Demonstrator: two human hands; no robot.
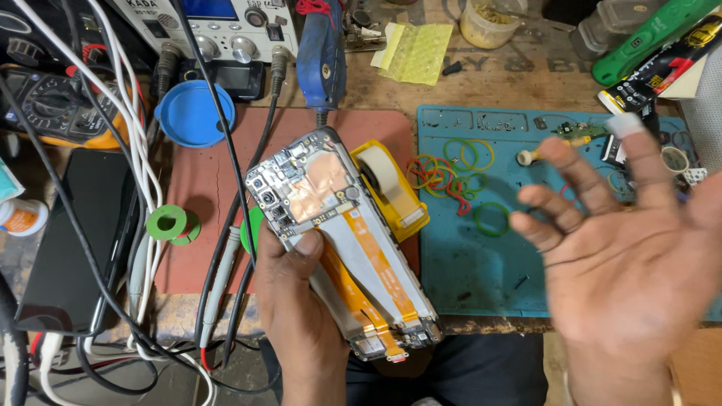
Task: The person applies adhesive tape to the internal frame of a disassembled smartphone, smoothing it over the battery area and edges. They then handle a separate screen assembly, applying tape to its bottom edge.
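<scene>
My left hand (pixel 297 304) grips an opened smartphone (pixel 335 225) with its back cover off. Its circuit board, a copper patch and orange flex cables are exposed, and my thumb presses on its middle. My right hand (pixel 624 256) hovers palm up over the blue mat (pixel 470 274), fingers spread, holding nothing. A white tape is wrapped around one of its fingertips.
A yellow tape dispenser (pixel 391 188) lies behind the phone on a red mat (pixel 203 188). Coloured rubber bands (pixel 451 177) lie on the blue mat. A blue lid (pixel 192 113), green solder spool (pixel 167 223), dark tablet (pixel 75 233), multimeter (pixel 53 105) and cables crowd the left.
</scene>
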